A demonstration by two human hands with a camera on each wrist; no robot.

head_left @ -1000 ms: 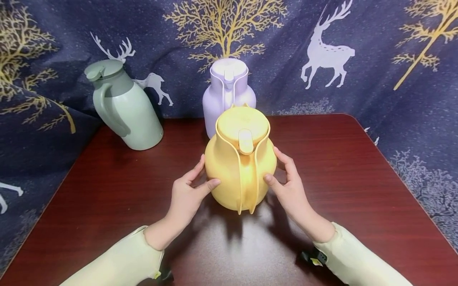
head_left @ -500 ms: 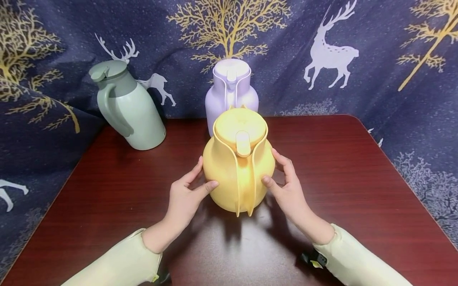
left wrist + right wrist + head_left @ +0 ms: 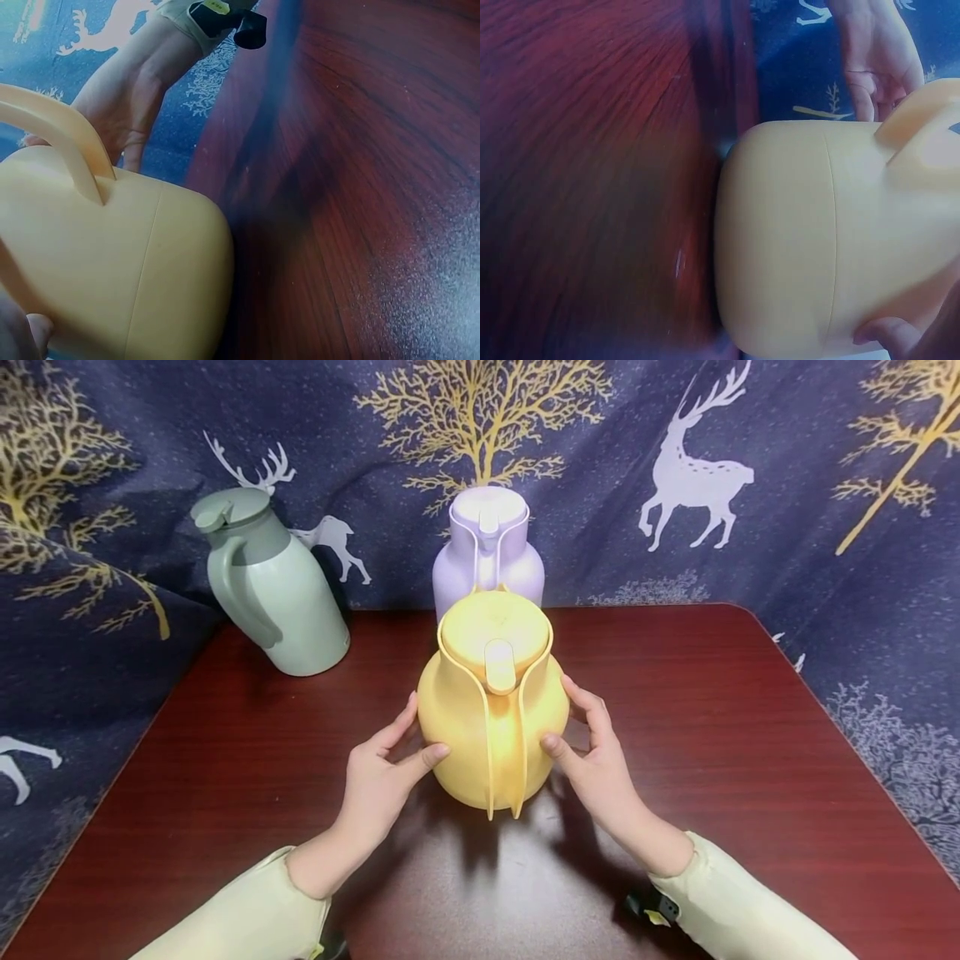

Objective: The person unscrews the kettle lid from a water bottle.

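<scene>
A yellow thermos jug (image 3: 457, 718) stands upright in the middle of the head view, its handle toward me and its lid on. My left hand (image 3: 378, 781) holds its left side, thumb in front and fingers reaching round the body. On the opposite side my right hand (image 3: 603, 768) grips it the same way. In the left wrist view the jug's rounded base (image 3: 184, 277) lies close to the tabletop, with the right hand (image 3: 124, 97) behind the handle. The right wrist view shows the jug's smooth body (image 3: 787, 232) and the left hand (image 3: 877, 52) beyond it.
A lilac jug (image 3: 487, 560) stands right behind the yellow one, partly hidden by it. At the back left, a pale green jug (image 3: 288, 602) stands near the table edge. The reddish-brown table (image 3: 712, 718) meets a dark blue cloth (image 3: 585, 527) with deer and trees.
Both hands and the yellow jug have shifted slightly left and toward me, together. The view has shifted a little. The green and lilac jugs stay in place on the table.
</scene>
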